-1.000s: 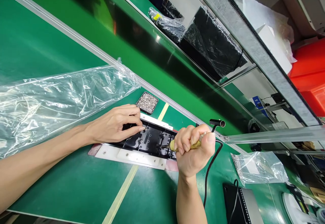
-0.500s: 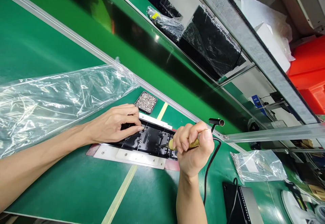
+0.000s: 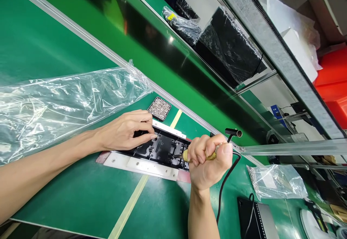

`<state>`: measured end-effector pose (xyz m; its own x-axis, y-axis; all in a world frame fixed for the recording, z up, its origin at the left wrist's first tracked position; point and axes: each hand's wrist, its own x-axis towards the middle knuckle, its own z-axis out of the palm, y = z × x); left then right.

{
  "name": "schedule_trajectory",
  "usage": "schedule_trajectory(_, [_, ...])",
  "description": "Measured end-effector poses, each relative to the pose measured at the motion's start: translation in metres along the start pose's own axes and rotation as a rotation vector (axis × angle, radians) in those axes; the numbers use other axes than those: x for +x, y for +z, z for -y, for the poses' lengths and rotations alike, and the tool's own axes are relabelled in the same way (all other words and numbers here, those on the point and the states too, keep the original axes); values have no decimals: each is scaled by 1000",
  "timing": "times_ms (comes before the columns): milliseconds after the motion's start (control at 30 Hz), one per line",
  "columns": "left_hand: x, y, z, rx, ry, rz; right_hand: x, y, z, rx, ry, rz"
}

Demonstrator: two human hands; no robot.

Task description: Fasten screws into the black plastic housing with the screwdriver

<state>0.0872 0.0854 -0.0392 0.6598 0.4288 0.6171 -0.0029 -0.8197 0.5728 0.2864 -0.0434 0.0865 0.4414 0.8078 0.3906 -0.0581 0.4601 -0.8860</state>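
My right hand (image 3: 210,159) is closed round the yellowish handle of a soldering iron (image 3: 185,156). Its thin tip points down to the left and meets a black plastic housing (image 3: 165,148), though the exact contact point is too small to make out. The housing lies in a white and pink fixture (image 3: 151,168). My left hand (image 3: 132,130) rests over the housing's left end with thumb and forefinger close together near a small metal insert; whether they pinch something is hidden. Just beyond my left fingers stands a square black tray (image 3: 159,109) full of small metal inserts.
A clear plastic bag (image 3: 67,105) covers the bench's left side. Behind my right hand, a black metal tube (image 3: 233,133) sticks up beside a black cable (image 3: 225,181). On the right lie another bag (image 3: 273,181) and a black-and-grey device (image 3: 257,219). A metal rail (image 3: 89,43) borders the bench.
The whole view has shifted slightly, moving the bench things a little to the right. Both hands keep their places on the housing, and the iron's tip stays at about the same spot.
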Motion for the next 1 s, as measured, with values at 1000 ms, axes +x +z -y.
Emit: schedule_trajectory(1000, [0,1,0,3,-22,-5,0,3,-2,-13,-19,-8])
